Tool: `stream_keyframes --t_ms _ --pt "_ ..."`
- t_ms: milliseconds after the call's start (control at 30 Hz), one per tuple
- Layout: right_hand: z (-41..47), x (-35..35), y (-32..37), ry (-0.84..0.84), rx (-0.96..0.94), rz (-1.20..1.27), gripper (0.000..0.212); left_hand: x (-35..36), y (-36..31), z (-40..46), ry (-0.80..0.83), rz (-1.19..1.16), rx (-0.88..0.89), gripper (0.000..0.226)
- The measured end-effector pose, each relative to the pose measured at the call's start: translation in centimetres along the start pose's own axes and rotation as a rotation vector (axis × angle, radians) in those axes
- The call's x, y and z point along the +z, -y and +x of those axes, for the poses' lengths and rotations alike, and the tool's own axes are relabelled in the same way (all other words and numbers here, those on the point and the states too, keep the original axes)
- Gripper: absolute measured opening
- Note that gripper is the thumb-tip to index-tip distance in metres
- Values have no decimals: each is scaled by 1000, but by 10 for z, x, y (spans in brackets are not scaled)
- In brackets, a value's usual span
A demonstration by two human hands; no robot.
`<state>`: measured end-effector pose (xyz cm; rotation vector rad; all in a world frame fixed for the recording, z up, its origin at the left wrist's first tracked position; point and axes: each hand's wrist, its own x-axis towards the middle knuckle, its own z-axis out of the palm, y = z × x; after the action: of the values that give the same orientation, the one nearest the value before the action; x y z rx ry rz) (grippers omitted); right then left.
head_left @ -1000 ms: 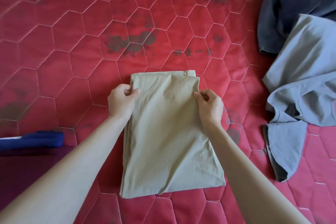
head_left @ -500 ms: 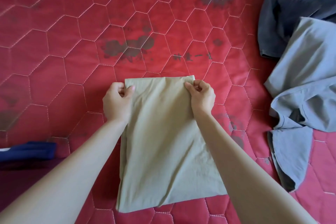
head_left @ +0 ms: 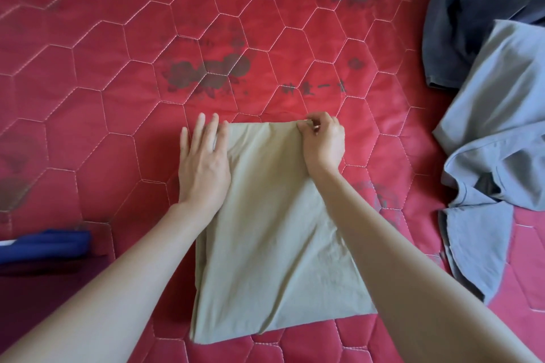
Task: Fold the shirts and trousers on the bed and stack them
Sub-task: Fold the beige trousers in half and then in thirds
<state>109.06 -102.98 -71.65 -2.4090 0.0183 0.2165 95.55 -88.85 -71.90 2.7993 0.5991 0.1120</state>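
My left hand (head_left: 203,168) lies flat, fingers straight, on the folded khaki cloth garment (head_left: 274,230) lying on the red hexagon-quilted bedcover (head_left: 118,82); my right hand (head_left: 323,141) pinches its far corner. Dark printed characters (head_left: 314,88) are unreadable.

The single head-worn camera looks steeply down from close above the red quilted bed (head_left: 118,82), both forearms entering from the bottom edge; no second view exists

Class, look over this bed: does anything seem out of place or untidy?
Yes. The grey garment and dark garment lie crumpled and unfolded at the right, unlike the neatly folded khaki garment.
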Motion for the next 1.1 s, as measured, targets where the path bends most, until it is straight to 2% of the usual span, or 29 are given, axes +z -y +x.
stream_keyframes --t_ms 67,133,200,300,367,467,600,700,800,900,967,1033,1100 --pt "-14 4 6 -116 -203 -124 26 -4 -9 -4 -75 1 59 44" --pt "-36 8 10 -192 -421 -94 28 -4 -24 -14 -130 -10 135 44" --pt "-58 18 6 -195 -585 -122 28 2 -37 -31 -81 34 174 48" --pt "-76 30 -12 20 -745 -291 30 16 -34 -52 87 150 128 56" --pt "-74 33 -25 151 -793 -458 39 26 -21 -53 140 186 99 62" --pt "-56 30 -34 196 -772 -602 51 32 -8 -49 118 142 -5 66" --pt "-28 19 -46 170 -545 -676 57 34 5 -44 102 106 -101 59" --pt "-14 13 -50 176 -286 -610 57 31 13 -36 140 68 -212 59" --pt "-18 9 -43 110 -234 -575 59 19 8 -28 107 30 -296 61" --pt "-40 5 -35 -35 -296 -478 58 8 4 -27 -43 -45 -276 58" --pt "-65 3 -39 -55 -338 -427 58 7 7 -32 -138 -87 -239 50" --pt "-94 5 -49 28 -425 -452 55 11 8 -46 -147 -51 -70 49" --pt "-117 6 -64 135 -499 -530 53 17 8 -66 -64 8 175 50"
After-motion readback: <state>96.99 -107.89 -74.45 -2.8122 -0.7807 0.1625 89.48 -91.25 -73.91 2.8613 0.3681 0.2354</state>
